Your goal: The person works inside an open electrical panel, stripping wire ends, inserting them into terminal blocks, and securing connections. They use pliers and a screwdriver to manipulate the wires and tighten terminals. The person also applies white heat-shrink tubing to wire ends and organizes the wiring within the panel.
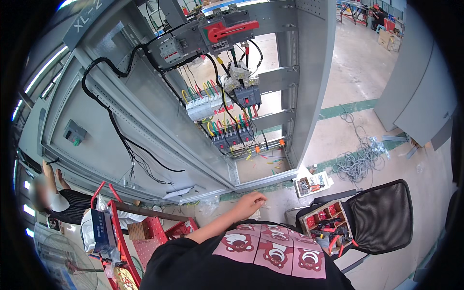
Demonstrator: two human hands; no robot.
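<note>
My left hand is in front of my chest, low and near the foot of an open grey electrical cabinet. Its fingers are curled together; anything they hold is too small or hidden to make out. My right hand is out of sight. Inside the cabinet, a switch with a red rotary handle sits at the top. Below it are a dark circuit breaker, a row of white breakers and a lower row of dark devices with coloured wires. A black wire bundle hangs along the open door.
On the right, a black chair carries a divided box of tools. A white tray of small parts and coiled grey cable lie on the floor. At left stands a red cart, with another person beyond it.
</note>
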